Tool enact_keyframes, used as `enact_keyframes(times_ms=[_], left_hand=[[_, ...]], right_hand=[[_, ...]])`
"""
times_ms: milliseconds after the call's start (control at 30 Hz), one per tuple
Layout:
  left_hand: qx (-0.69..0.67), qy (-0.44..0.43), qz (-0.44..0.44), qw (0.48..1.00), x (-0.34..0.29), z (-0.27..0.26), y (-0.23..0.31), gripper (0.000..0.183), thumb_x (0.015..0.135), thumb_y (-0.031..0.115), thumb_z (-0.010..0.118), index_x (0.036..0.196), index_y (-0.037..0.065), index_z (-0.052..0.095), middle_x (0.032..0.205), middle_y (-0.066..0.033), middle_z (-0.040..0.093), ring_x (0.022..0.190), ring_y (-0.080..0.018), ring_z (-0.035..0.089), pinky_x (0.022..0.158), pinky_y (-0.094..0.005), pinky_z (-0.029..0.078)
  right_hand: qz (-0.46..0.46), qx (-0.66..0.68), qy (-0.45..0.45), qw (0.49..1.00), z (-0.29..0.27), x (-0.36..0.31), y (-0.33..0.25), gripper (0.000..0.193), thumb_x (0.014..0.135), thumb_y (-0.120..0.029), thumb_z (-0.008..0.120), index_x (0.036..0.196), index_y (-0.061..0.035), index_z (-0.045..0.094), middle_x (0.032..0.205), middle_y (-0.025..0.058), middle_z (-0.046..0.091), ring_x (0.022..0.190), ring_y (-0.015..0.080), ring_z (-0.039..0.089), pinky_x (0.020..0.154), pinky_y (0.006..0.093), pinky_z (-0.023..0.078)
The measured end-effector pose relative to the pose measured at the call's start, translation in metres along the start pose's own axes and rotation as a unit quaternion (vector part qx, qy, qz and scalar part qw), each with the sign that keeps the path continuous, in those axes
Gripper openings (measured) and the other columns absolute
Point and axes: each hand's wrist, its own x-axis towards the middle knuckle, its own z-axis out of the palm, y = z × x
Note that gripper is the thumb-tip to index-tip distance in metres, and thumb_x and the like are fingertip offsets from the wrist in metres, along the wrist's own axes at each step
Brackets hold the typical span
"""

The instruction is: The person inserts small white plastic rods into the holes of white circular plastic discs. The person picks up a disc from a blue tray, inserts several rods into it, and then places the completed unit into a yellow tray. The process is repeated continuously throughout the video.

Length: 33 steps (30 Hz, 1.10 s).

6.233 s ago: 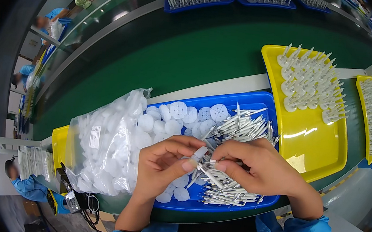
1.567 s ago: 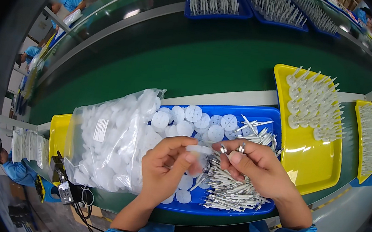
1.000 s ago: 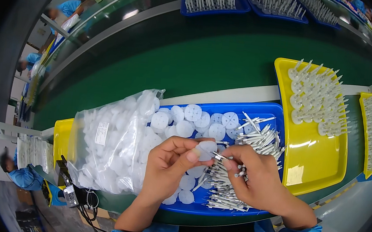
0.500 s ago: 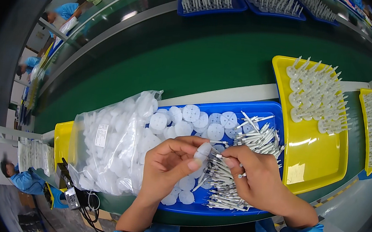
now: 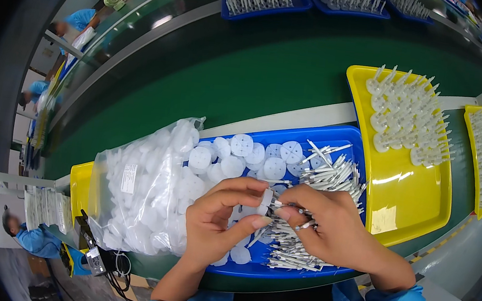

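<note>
Over the blue tray point(image 5: 281, 274), my left hand point(image 5: 216, 221) pinches a white round plastic disc point(image 5: 266, 202) between thumb and fingertips, turned nearly edge-on. My right hand point(image 5: 335, 228) grips a thin white rod point(image 5: 276, 203), its end against the disc's face. Another rod point(image 5: 306, 224) sticks out between the right hand's fingers. Below the hands lies a heap of similar white rods with dark parts point(image 5: 295, 250). Loose discs with small slots point(image 5: 275, 168) lie in the tray's left and far part. My fingers partly hide where rod and disc meet.
A clear plastic bag full of discs point(image 5: 141, 204) lies at the left, its mouth over the tray. At the right, a yellow tray point(image 5: 411, 209) holds rows of discs with upright rods point(image 5: 406, 118). More filled trays point(image 5: 261, 17) stand across the green belt point(image 5: 214, 65). Co-workers sit far left.
The disc has turned more edge-on in my left hand. My right fingers have moved left, bringing the rod up to the disc. The view has shifted slightly.
</note>
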Motion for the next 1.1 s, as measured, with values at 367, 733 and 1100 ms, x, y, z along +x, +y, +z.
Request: enact_keyframes(times_ms=[367,733,1100], left_hand=[[-0.041,-0.043,-0.018,0.998,0.003,-0.008,0.003,0.025,0.080,-0.013,0.072,0.104,-0.007,0.071,0.118,-0.0224,0.065,0.111,-0.0295,0.063,0.097,-0.0416,0.050],[-0.024,-0.076,-0.017,0.997,0.004,-0.007,0.007,0.029,0.077,-0.013,0.075,0.105,-0.007,0.073,0.117,-0.0242,0.068,0.111,-0.0297,0.065,0.096,-0.0414,0.052],[0.135,-0.023,0.072,0.988,0.005,-0.008,0.008,0.043,0.075,-0.004,0.082,0.115,-0.002,0.067,0.131,-0.0246,0.060,0.112,-0.0305,0.067,0.094,-0.0400,0.055]], right_hand=[[0.022,0.022,-0.003,1.000,0.000,-0.003,-0.003,0.011,0.091,-0.007,0.067,0.097,-0.0048,0.059,0.074,0.0147,0.066,0.063,0.0329,0.067,0.054,0.0380,0.049],[-0.034,-0.120,0.043,0.991,0.008,-0.008,-0.014,0.014,0.086,-0.005,0.068,0.093,-0.0040,0.057,0.070,0.0120,0.064,0.057,0.0303,0.064,0.049,0.0391,0.048],[-0.003,-0.010,0.046,0.999,-0.017,0.001,-0.005,0.012,0.086,-0.005,0.073,0.095,-0.0031,0.065,0.079,0.0136,0.066,0.065,0.0287,0.067,0.056,0.0343,0.051]])
